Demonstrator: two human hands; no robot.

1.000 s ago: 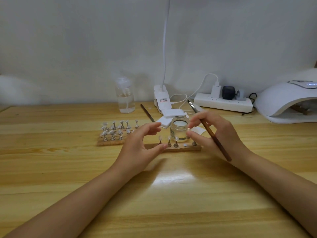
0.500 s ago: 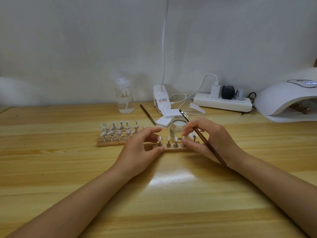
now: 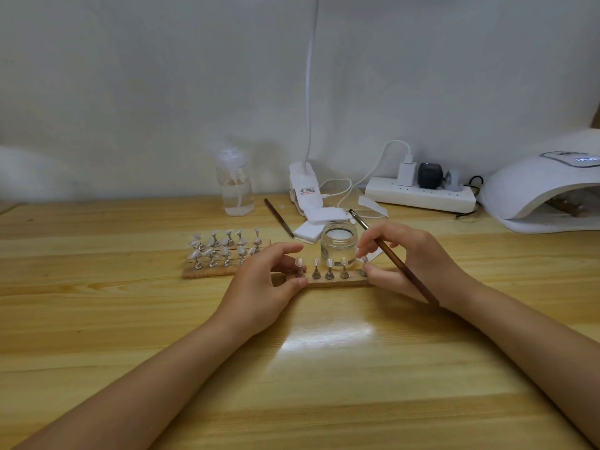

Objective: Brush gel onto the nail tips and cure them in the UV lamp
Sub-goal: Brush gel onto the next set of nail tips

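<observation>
Both hands are down at the small wooden strip [image 3: 337, 282] that lies on the table [image 3: 324, 368] just in front of the open glass gel jar [image 3: 338, 244]. The left hand [image 3: 259, 287] takes the strip's left end, thumb at the front edge and fingers curled over the first stand. The right hand [image 3: 412, 258] pinches the stand at the right end between thumb and forefinger, and it also holds the brown brush [image 3: 394, 258], whose handle slants back over the wrist while its tip points up past the jar's right side. Five nail tips [image 3: 329, 263] stand in a row on the strip. Left of the jar sits a second board of nail tips [image 3: 224, 250]. Far right of the jar, by the wall, is the white UV lamp [image 3: 545, 190]. A spray bottle [image 3: 234, 186] stands behind and left of the jar.
</observation>
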